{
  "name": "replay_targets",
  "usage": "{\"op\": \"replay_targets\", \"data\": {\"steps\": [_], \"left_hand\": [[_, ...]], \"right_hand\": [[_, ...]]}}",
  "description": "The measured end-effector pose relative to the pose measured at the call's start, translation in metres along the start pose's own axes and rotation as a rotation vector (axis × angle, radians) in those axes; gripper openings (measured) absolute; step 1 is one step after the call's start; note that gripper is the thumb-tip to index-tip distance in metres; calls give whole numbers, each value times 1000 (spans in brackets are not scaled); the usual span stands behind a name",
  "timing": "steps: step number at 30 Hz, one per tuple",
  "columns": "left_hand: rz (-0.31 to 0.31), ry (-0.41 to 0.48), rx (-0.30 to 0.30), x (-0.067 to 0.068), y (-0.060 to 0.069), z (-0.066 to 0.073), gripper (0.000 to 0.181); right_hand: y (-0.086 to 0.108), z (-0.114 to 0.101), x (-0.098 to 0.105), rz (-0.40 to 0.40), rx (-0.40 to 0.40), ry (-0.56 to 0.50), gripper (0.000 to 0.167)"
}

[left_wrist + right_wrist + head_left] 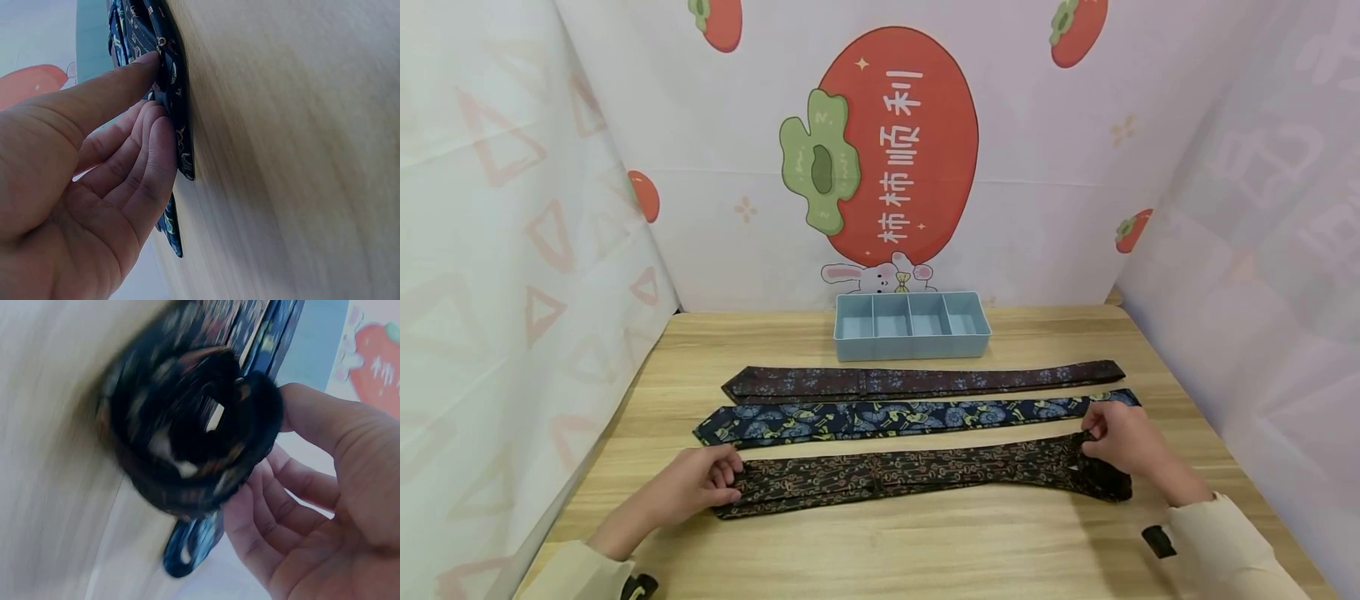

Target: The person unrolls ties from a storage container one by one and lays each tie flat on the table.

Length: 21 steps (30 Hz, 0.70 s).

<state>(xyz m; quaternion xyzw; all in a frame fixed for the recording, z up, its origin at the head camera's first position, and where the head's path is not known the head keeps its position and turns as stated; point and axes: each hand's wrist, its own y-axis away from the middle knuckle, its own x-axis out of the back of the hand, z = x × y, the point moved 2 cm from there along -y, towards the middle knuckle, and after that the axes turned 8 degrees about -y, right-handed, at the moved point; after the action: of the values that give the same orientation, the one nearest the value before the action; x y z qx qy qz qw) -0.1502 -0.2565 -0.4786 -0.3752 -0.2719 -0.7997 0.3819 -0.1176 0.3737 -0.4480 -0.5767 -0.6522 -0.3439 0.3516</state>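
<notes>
A black necktie point(940, 471) with a small reddish-brown pattern lies nearest to me, stretched left to right across the table. Its wide left end is pinched between the thumb and fingers of my left hand point(685, 486). At the other end, my right hand point(1126, 440) grips the tie where it bends round into a loop point(187, 494), somewhat blurred in the right wrist view. Just behind lies a navy necktie point(880, 419) with blue and yellow figures. Farther back is a dark maroon necktie point(805, 382) with small blue flowers.
A light blue box point(912, 347) with several compartments stands at the back of the wooden table point(865, 550). White printed cloth point(737, 250) hangs behind the table and along both sides.
</notes>
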Motion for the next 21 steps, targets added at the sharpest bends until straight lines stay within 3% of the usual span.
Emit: {"op": "replay_targets", "data": {"steps": [9,21], "left_hand": [[4,19,-9,2,2,0,29],[-8,33,8,4,4,-5,28]], "right_hand": [[0,23,7,-12,-76,-28,18],[3,5,14,12,-73,-8,24]]}}
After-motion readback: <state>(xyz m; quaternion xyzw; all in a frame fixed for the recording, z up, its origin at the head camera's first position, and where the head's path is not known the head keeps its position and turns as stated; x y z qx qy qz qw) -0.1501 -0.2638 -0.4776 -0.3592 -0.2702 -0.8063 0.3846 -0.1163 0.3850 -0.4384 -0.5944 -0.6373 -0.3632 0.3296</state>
